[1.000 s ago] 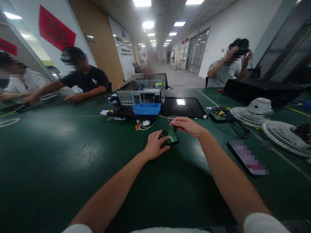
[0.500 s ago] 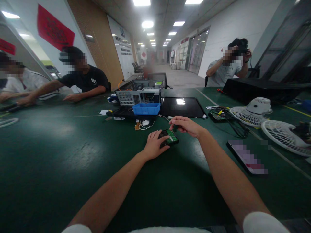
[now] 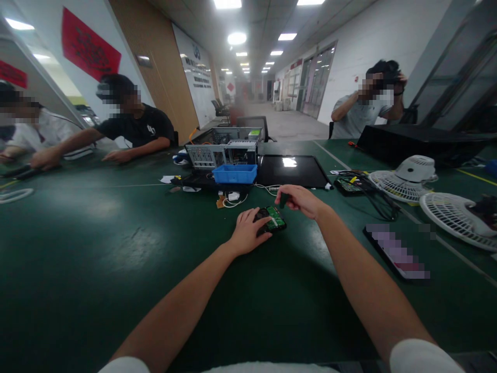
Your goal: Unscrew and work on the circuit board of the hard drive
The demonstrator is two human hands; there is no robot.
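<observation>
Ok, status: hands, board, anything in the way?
Left hand over green circuit board, left end covered. Right hand close beside it, grip unclear. White plug lies beyond, not touching.

left hand [image 3: 247,233] palm down; right hand [image 3: 298,201] slightly higher, curled inward.

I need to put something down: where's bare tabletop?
Bare table stretches left of the left hand, and between both forearms, nearer you than the circuit board. Crowded: around the blue bin and computer case, and at right, around the white fans.
</observation>
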